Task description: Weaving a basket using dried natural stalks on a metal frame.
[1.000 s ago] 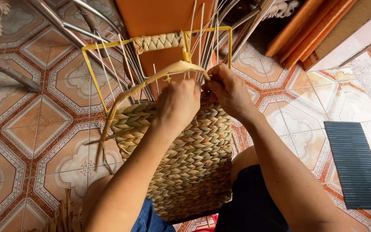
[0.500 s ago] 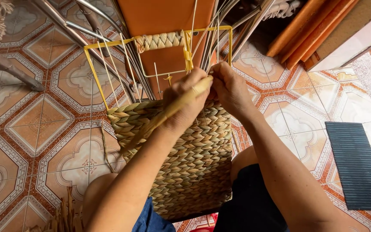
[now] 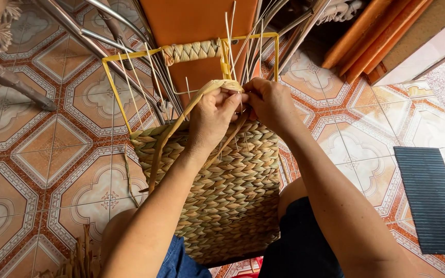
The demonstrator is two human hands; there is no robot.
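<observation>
You've got both hands, left hand (image 3: 213,114) and right hand (image 3: 270,101), pinching the strand (image 3: 173,128) at the basket's (image 3: 227,190) 12 o'clock edge so the weave stays tight against the frame (image 3: 113,95).

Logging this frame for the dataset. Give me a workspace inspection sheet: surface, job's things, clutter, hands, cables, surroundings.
Surface: patterned tile floor; work rests on the person's lap.
Job's things: half-woven basket on a yellow wire frame, thin upright stakes above the weave, flat weaving strand looping from the hands down the left side.
Clutter: loose dried fibre at lower left.
Hands: left hand and right hand both pinch the strand at the weave's top edge.
Cables: nothing seen.
Surroundings: orange panel, metal legs, dark ribbed mat.
</observation>
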